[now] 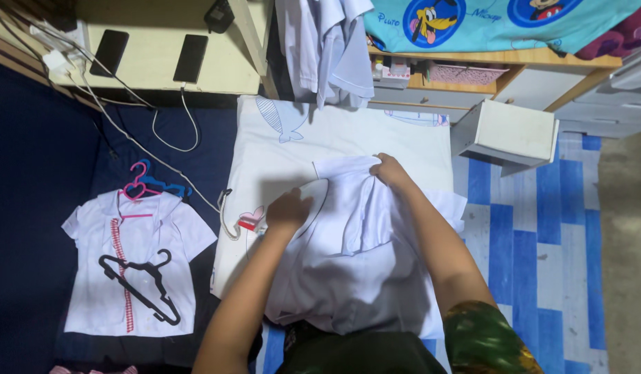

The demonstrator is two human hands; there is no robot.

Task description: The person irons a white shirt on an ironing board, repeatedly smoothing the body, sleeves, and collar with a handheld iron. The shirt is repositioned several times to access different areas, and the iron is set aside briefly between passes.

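Pinching the white shirt's (362,242) collar, the right hand (390,170) needed steady tension while the left hand (289,209) pressed flat, fingers closed, smoothing wrinkles.

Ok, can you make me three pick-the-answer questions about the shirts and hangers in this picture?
1. Where does the black plastic hanger lie?
A. on the small white shirt with red trim
B. on the white box
C. on the blue striped floor

2. How many dark flat phones lie on the pale wooden shelf?
A. one
B. two
C. four

3. What are the person's hands doing?
A. hanging free in the air
B. holding the hanger
C. resting on the white garment

Answers: 1 A, the hanger sits across that shirt's front. 2 B, two lie side by side. 3 C, the left hand presses the cloth and the right hand pinches its top edge.
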